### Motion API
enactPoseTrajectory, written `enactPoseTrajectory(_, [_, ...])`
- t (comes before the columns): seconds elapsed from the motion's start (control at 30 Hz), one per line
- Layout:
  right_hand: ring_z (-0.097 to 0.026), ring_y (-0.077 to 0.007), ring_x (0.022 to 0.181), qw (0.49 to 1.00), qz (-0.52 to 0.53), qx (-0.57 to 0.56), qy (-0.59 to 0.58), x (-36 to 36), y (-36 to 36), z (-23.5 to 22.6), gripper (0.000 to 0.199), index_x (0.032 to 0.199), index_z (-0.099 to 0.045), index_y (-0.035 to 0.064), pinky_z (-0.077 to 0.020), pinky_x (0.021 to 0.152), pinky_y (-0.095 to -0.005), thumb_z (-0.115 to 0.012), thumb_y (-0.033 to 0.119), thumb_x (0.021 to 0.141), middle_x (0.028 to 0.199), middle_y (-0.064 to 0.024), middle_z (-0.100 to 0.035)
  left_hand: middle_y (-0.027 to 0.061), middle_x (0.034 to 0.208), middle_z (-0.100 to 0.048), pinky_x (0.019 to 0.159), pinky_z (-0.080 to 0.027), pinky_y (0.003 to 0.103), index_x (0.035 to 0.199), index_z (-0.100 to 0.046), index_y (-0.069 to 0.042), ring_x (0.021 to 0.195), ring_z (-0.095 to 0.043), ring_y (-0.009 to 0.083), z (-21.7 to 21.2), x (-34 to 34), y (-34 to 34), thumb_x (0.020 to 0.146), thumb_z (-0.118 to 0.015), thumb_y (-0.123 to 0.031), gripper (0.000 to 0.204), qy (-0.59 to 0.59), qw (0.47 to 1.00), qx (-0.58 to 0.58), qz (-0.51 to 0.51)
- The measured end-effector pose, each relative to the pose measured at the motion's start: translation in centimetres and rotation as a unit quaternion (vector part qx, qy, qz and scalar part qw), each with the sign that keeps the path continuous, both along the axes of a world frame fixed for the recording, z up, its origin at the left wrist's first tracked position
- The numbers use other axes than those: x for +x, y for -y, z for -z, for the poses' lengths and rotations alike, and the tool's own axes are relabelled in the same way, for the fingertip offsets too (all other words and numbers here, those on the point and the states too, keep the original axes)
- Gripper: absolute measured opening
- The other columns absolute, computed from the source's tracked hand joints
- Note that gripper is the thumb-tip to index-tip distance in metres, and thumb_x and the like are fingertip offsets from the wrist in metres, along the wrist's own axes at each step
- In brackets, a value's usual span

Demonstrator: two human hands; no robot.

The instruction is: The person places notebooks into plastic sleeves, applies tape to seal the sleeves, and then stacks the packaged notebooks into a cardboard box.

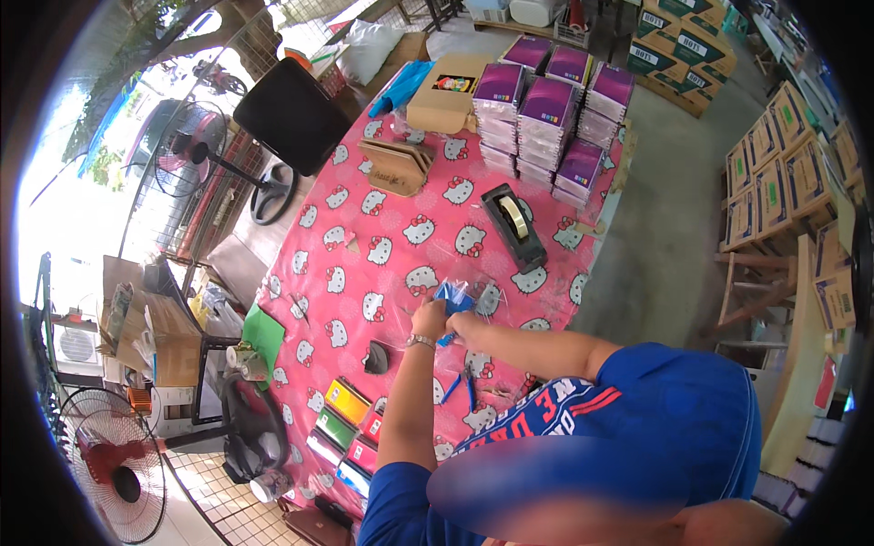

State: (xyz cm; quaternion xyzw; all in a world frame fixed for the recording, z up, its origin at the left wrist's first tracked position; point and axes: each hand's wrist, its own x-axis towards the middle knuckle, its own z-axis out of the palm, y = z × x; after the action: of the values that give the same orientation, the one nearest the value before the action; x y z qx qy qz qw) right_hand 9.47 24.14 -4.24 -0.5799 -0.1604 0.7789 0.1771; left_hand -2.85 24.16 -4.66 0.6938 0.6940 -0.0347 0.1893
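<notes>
Step in hand: bagging. Left hand (428, 320) and right hand (458, 325) both pinched shut on blue item in clear bag (452, 296), held above pink tablecloth (364, 273). Next, likely: seal needs tape dispenser (514, 227), nearby.

Open pink cat-print tablecloth (364, 264) lies at ten o'clock of the hands; the black tape dispenser (514, 227) blocks one o'clock, stacked purple boxes (546, 118) beyond it.
</notes>
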Motion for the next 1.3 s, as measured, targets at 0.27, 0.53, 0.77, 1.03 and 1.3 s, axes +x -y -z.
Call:
enactPoseTrajectory(0.27, [-0.021, -0.0382, 0.137, 0.484, -0.546, 0.631, 0.264, 10.3, 2.0, -3.2, 0.077, 0.143, -0.029, 0.0098, -0.0131, 0.111, -0.0548, -0.061, 0.038, 0.078, 0.146, -0.0271, -0.023, 0.0193, 0.123, -0.05, 0.095, -0.039, 0.048, 0.084, -0.066, -0.009, 0.111, -0.049, 0.0371, -3.6, 5.3, 1.2, 0.076, -0.055, -0.016, 0.016, -0.024, 0.982, 0.152, -0.113])
enactPoseTrajectory(0.53, [-0.015, -0.0401, 0.138, 0.324, -0.567, 0.688, 0.317, 8.5, 0.1, -3.9, 0.087, 0.144, -0.029, 0.0168, -0.0011, 0.107, -0.066, -0.057, 0.062, 0.074, 0.147, -0.0249, -0.023, 0.0173, 0.079, -0.062, 0.069, -0.049, 0.045, 0.07, -0.062, 0.0, 0.076, -0.06, 0.0371, -6.1, 4.8, 2.8, 0.072, -0.055, -0.009, 0.011, 0.076, 0.97, 0.139, -0.185])
enactPoseTrajectory(0.77, [-0.017, -0.0427, 0.137, 0.249, -0.596, 0.71, 0.28, 7.9, -1.6, -4.1, 0.093, 0.14, -0.037, 0.0133, -0.0035, 0.104, -0.0696, -0.059, 0.067, 0.068, 0.146, -0.0269, -0.023, 0.0148, 0.082, -0.062, 0.075, -0.05, 0.041, 0.076, -0.063, -0.002, 0.083, -0.061, 0.0323, -5.4, 5.0, 2.7, 0.067, -0.063, -0.009, 0.011, -0.008, 0.985, 0.127, -0.113])
enactPoseTrajectory(1.03, [-0.014, -0.0427, 0.138, 0.286, -0.599, 0.695, 0.276, 6.5, -2.8, -4.2, 0.087, 0.136, -0.044, 0.0125, -0.0005, 0.101, -0.0732, -0.057, 0.067, 0.07, 0.148, -0.0248, -0.02, 0.0139, 0.086, -0.062, 0.075, -0.05, 0.04, 0.082, -0.066, -0.002, 0.086, -0.06, 0.0299, -4.8, 6.2, 2.3, 0.076, -0.056, -0.01, 0.014, -0.072, 0.99, 0.097, -0.077])
enactPoseTrajectory(1.3, [-0.052, -0.03, 0.092, 0.671, -0.052, 0.648, 0.357, 19.8, -10.8, -6.0, 0.027, 0.096, -0.06, 0.0023, -0.0419, 0.084, -0.0424, -0.066, 0.024, 0.081, 0.097, -0.0132, -0.059, 0.0131, 0.085, -0.058, 0.073, -0.049, 0.037, 0.077, -0.064, -0.001, 0.087, -0.057, 0.0285, -3.3, 8.7, 3.3, 0.078, -0.052, -0.009, 0.014, -0.155, 0.974, 0.128, -0.1])
